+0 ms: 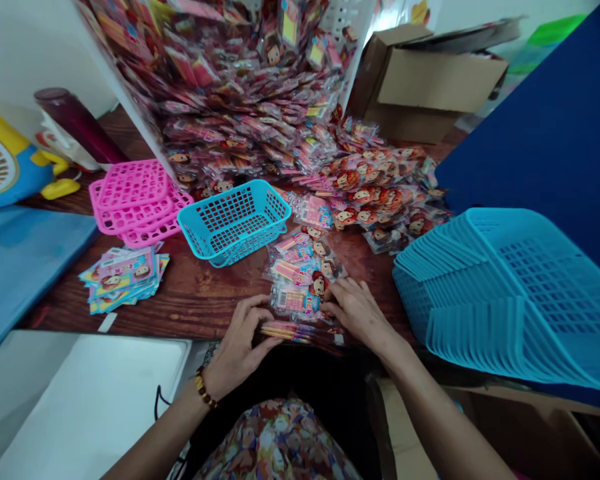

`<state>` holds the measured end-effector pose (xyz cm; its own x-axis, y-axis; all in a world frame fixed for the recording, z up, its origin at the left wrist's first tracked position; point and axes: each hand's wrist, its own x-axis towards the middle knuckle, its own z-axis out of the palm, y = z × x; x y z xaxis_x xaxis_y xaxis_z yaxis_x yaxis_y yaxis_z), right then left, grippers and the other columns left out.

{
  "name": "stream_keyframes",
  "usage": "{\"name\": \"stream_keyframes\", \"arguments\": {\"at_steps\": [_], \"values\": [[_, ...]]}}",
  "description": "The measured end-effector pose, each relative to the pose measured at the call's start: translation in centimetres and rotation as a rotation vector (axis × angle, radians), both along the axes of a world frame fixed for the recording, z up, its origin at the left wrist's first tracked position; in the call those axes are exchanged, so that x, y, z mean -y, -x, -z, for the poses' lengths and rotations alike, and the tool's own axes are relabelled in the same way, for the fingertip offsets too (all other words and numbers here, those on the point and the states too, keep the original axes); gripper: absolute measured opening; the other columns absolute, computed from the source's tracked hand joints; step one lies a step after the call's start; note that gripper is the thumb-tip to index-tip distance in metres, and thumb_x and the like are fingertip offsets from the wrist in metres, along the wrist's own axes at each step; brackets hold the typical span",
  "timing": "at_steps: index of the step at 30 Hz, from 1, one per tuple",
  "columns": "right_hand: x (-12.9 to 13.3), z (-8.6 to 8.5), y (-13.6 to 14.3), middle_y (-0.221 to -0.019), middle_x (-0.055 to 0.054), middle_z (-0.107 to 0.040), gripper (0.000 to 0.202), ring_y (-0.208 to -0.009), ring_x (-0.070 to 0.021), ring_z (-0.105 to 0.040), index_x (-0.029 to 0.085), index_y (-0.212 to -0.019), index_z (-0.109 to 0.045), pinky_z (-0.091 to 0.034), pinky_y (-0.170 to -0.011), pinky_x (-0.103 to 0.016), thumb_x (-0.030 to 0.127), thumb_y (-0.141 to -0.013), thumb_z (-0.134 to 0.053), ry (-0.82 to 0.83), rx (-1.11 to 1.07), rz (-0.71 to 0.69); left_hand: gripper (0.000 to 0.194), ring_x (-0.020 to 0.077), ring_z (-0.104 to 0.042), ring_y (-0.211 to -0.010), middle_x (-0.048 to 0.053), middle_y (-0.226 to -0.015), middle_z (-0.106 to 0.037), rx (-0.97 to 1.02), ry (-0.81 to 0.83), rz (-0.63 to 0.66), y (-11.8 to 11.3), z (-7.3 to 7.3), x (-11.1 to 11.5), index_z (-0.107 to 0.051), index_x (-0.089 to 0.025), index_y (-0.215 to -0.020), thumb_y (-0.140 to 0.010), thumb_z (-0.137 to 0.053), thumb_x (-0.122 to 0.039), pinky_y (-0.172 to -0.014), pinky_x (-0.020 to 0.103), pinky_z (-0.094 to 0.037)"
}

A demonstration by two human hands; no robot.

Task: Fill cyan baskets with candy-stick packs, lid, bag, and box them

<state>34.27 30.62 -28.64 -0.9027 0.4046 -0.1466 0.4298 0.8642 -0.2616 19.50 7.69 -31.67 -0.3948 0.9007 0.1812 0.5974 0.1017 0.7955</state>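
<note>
My left hand (245, 340) grips the left end of a small stack of clear packets (287, 332) at the table's front edge, thumb below and fingers above. My right hand (357, 310) has its fingers bent at the right edge of a printed packet (295, 299) with yellow sticks and a cartoon head; its fingertips are partly hidden. Beyond it, similar packets (293, 270) lie overlapping in a row leading away from me. Behind them stands a blue perforated basket (237, 223), with nothing visible inside.
A big white bin (125, 100) on its side spills packets (260, 127) onto the table. Nested blue baskets (475, 313) stand right. Pink perforated lids (137, 200) and printed cards (125, 277) lie left, near a toy-like fan (10, 163). A cardboard box (430, 80) sits behind.
</note>
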Motion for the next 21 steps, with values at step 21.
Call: {"name": "stream_keyframes", "arguments": {"at_steps": [21], "values": [[-0.5, 1.3, -2.6, -0.129, -0.012, -0.054, 0.066, -0.119, -0.0302, -0.048, 0.025, -0.142, -0.044, -0.039, -0.095, -0.044, 0.037, -0.084, -0.073, 0.114, -0.239, 0.1, 0.014, 0.0207, -0.051, -0.109, 0.005, -0.113, -0.052, 0.069, 0.042, 0.128, 1.2, -0.9, -1.9, -0.051, -0.022, -0.098, -0.095, -0.059, -0.033, -0.094, 0.035, -0.043]]}}
